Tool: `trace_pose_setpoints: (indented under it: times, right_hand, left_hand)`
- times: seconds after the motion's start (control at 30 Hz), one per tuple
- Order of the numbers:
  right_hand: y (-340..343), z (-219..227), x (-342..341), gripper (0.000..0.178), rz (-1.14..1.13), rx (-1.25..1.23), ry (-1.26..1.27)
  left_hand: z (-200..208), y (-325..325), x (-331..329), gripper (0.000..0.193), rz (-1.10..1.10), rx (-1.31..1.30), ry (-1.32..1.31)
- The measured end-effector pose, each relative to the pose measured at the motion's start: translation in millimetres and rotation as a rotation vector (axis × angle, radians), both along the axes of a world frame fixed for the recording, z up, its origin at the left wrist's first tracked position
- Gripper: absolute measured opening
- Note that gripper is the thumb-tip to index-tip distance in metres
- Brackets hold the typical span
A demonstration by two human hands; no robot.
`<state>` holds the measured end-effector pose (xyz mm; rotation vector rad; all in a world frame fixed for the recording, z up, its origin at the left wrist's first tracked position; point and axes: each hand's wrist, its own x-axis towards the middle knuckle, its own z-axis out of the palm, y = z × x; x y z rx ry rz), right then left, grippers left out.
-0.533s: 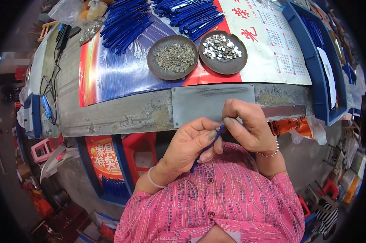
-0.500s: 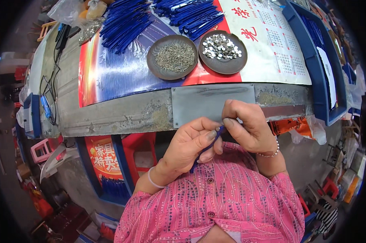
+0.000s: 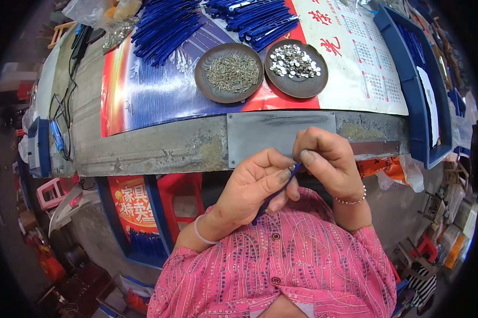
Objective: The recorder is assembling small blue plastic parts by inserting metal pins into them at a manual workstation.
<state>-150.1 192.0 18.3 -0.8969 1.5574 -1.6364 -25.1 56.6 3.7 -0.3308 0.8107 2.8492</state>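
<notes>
My left hand [image 3: 252,185] is closed around a slim blue plastic strip [image 3: 264,206], which slants up between thumb and fingers. At the strip's upper end, by my thumb tip, sits a small shiny metal bit [image 3: 292,167]. My right hand [image 3: 328,165] meets that end with thumb and forefinger pinched; whatever lies between them is hidden. On the table beyond, one dark round dish [image 3: 217,96] holds a heap of thin metal pins [image 3: 232,73]. A second dark dish [image 3: 300,90] beside it carries small silver round caps [image 3: 292,61].
Bundles of blue strips [image 3: 167,29] lie at the back. A blue bin [image 3: 421,114] stands at the right end. A grey plate [image 3: 249,135] is fixed at the table's front edge. Below left are another blue bin [image 3: 119,222] and a red stool [image 3: 180,185].
Both hands, with the blue strip, have shifted slightly right in the picture. The table view has moved a little too. The grip looks the same.
</notes>
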Motion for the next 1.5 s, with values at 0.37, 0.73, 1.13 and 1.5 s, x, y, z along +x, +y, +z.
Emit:
trace_pose_setpoints:
  times: [0.37, 0.73, 1.13, 1.5]
  right_hand:
    - [14, 1, 14, 0.024, 0.049, 0.175, 0.273]
    - [8, -19, 47, 0.028, -0.186, 0.062, 0.229]
    - [16, -14, 8, 0.019, -0.370, 0.227, 0.478]
    - [12, 19, 11, 0.019, 0.092, 0.191, 0.714]
  left_hand:
    - [-4, 5, 12, 0.022, 0.200, -0.630, 0.104]
    - [-9, 18, 26, 0.028, 0.269, -0.774, 0.221]
    - [-5, 3, 33, 0.022, 0.347, -0.461, -0.027]
    - [-18, -18, 39, 0.035, 0.316, -1.977, 0.478]
